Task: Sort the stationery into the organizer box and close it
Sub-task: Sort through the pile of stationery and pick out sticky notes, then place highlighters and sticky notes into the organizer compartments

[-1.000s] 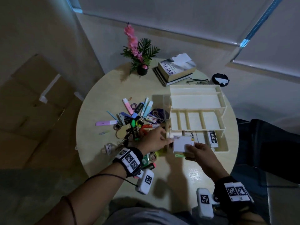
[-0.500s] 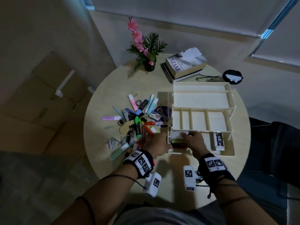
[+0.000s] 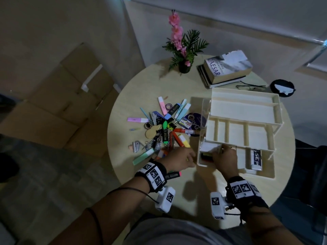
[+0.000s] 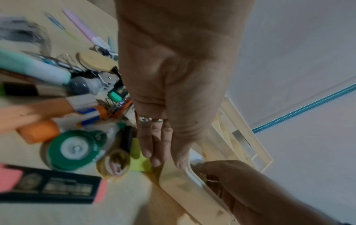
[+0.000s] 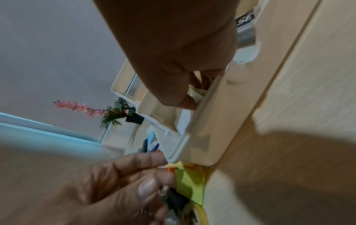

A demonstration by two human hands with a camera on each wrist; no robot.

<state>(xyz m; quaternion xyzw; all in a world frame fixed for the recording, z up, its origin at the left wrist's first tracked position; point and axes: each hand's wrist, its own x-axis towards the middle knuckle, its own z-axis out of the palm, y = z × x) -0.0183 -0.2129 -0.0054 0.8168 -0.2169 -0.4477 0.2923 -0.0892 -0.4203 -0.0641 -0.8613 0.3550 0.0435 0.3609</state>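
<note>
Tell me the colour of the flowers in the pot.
Pink flowers, over green leaves; the head view shows them best.

Organizer box (image 3: 276, 110) on the right of the round table (image 3: 155, 89), stationery pile (image 3: 164, 128) to its left, book stack (image 3: 226, 69) and glasses (image 3: 251, 87) behind the box, potted plant (image 3: 184, 50) left of the books, eraser (image 3: 256, 160) in the box's bottom tier.

"CAESAR" and "ADRIAN GOLDSWORTHY" legible on spine of top book (image 3: 227, 68), far side of table. "SE" on white tube (image 3: 256, 159) in organizer box's (image 3: 276, 110) near-right compartment.
</note>
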